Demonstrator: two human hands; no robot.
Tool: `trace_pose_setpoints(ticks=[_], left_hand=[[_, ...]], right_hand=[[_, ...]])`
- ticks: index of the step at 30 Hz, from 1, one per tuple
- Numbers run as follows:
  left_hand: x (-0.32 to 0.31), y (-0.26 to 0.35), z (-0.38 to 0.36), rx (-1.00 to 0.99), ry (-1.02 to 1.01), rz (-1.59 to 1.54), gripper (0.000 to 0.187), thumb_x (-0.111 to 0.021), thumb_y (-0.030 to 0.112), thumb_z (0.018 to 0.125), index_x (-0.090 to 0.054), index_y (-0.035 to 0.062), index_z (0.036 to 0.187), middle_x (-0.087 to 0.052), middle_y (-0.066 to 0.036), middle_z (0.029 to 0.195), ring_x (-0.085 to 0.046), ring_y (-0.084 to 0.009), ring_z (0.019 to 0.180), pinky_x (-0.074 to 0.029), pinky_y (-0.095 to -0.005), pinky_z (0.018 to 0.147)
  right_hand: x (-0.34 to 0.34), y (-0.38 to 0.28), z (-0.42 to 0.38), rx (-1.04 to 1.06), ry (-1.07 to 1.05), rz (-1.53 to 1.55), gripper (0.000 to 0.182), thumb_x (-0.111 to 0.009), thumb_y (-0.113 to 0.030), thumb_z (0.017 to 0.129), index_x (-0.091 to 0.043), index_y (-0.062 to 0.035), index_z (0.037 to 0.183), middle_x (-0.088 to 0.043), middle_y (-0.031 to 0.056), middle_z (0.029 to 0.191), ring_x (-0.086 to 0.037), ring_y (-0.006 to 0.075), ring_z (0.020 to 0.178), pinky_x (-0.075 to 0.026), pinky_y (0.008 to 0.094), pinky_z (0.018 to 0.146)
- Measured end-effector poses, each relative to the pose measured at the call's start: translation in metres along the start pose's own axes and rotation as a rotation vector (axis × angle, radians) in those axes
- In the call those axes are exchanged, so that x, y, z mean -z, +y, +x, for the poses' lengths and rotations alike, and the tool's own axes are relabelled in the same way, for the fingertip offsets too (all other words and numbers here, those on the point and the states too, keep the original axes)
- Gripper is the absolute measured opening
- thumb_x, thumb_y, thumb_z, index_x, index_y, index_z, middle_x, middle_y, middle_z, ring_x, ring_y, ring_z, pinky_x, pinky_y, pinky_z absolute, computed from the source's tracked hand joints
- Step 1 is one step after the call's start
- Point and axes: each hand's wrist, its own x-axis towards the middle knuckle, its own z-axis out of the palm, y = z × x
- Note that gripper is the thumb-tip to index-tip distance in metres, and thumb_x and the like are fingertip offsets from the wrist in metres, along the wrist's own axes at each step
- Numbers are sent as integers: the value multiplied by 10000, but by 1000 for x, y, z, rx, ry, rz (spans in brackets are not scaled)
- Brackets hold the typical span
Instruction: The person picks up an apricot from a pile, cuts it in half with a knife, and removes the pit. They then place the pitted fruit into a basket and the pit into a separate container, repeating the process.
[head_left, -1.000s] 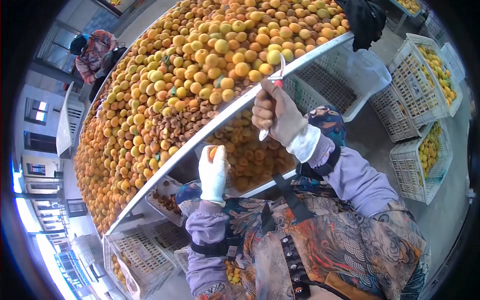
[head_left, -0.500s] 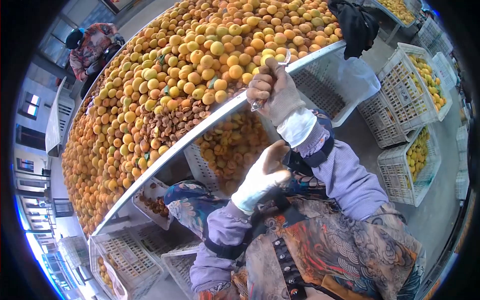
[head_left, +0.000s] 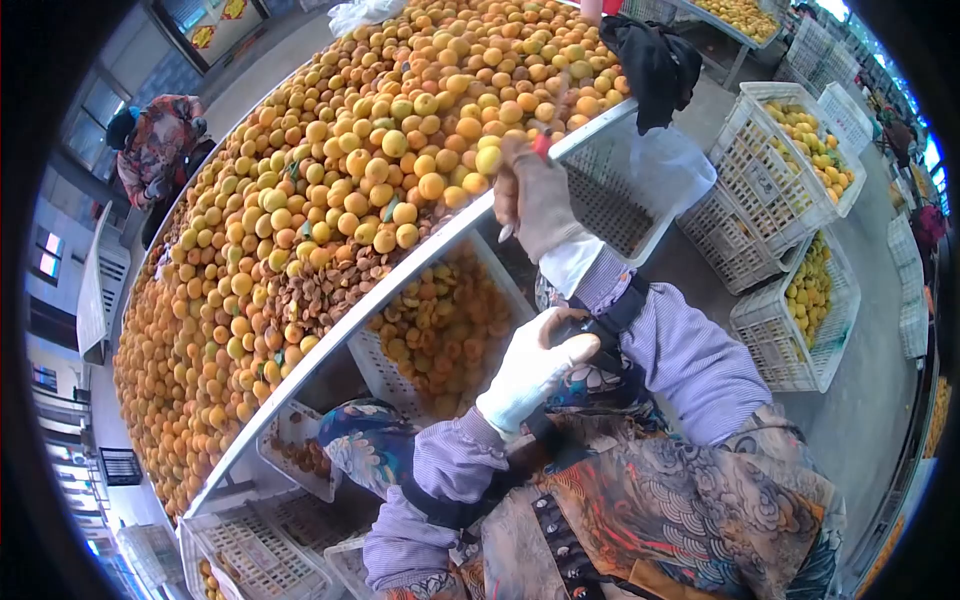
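Observation:
My left hand (head_left: 535, 368), in a white glove, is in front of my torso below my right forearm. Its thumb and curled fingers are apart, with nothing visible between them. My right hand (head_left: 540, 205), in a dirty brownish glove, is at the bin's rim (head_left: 355, 312), closed on a small tool. A red part (head_left: 542, 145) of the tool shows above the fingers and a metal tip (head_left: 505, 234) below; the rest is hidden. Whole apricots (head_left: 330, 160) fill the large bin beyond, with brown, shrivelled pieces (head_left: 325, 287) near its rim. A white crate (head_left: 380, 368) under the rim holds halved apricots (head_left: 440, 335).
White crates of yellow fruit (head_left: 790, 175) are stacked at the right. Black cloth (head_left: 655, 65) hangs over the bin's far corner, above a crate with plastic lining (head_left: 672, 175). Another person (head_left: 160, 145) bends at the bin's left side. More crates (head_left: 255, 550) stand lower left.
The view has shifted, so bin and crates appear further left. My right hand has turned, and the red part now shows. My left hand sits slightly lower relative to my right forearm.

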Motion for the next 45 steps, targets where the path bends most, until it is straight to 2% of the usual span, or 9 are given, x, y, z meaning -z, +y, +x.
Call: trace_pose_setpoints(ticks=[3, 9, 14, 21, 24, 25, 29, 36, 45], left_hand=[[-11, 13, 2, 55, 35, 0, 464, -665, 288, 822, -532, -38, 1123, -573, -42, 934, -508, -79, 792, -426, -208, 689], [-22, 14, 12, 123, 45, -378, 314, -582, 241, 906, -548, -34, 1052, -607, -63, 960, -616, -155, 852, -515, -292, 776], [-41, 25, 8, 184, 79, -658, 275, -560, 249, 922, -562, -3, 1032, -609, -69, 952, -610, -161, 851, -520, -320, 771], [-27, 17, -3, 137, 6, -785, 285, -508, 257, 948, -554, -1, 1059, -601, -72, 986, -592, -176, 890, -474, -347, 848], [-15, 21, -16, 50, -93, -503, 369, -495, 275, 949, -489, -19, 1172, -577, -95, 1071, -572, -193, 964, -450, -356, 874], [-11, 28, -21, 42, -74, -300, 392, -492, 281, 950, -474, -20, 1200, -573, -99, 1088, -565, -193, 978, -445, -357, 881], [32, 21, -29, 55, 164, -468, 402, -495, 279, 944, -482, -17, 1216, -582, -114, 1106, -565, -200, 978, -438, -344, 896], [169, 18, -39, -338, 417, -854, 338, -499, 300, 934, -569, 7, 1086, -628, -134, 1023, -598, -291, 968, -481, -429, 888], [208, 46, -24, -299, 822, -940, 274, -492, 267, 928, -592, 18, 981, -627, -146, 1009, -566, -324, 982, -430, -492, 925]], right_hand=[[11, 25, 10, 259, -119, -393, 200, -625, -251, 841, -599, -63, 775, -574, 54, 600, -584, 188, 519, -465, 313, 474], [24, 35, 7, 863, -564, -1258, 179, -675, -259, 766, -628, -98, 830, -615, 114, 708, -619, 298, 686, -491, 392, 643], [18, 30, 6, 988, -781, -1425, 177, -715, -186, 691, -591, -112, 793, -596, 76, 747, -610, 283, 710, -482, 378, 619], [2, 23, -4, 927, -639, -1256, 135, -703, -150, 721, -605, -86, 789, -592, 89, 707, -607, 266, 684, -474, 344, 607], [-10, 28, -10, 469, -387, -960, 271, -670, -341, 778, -640, -83, 855, -622, 118, 720, -613, 301, 717, -470, 383, 663], [-10, 30, -3, 408, -381, -889, 267, -664, -326, 803, -644, -64, 851, -618, 79, 686, -605, 215, 685, -464, 341, 646], [-15, 11, -15, -198, -338, -469, 249, -646, -295, 849, -603, -58, 784, -524, -8, 566, -479, 75, 442, -370, 226, 386], [10, 65, -21, -455, -300, -406, 219, -622, -292, 860, -560, -102, 768, -430, -55, 525, -380, 51, 383, -280, 209, 331], [22, 74, -28, -526, -315, -485, 253, -592, -320, 877, -558, -90, 775, -435, -32, 537, -405, 65, 387, -294, 205, 340]])
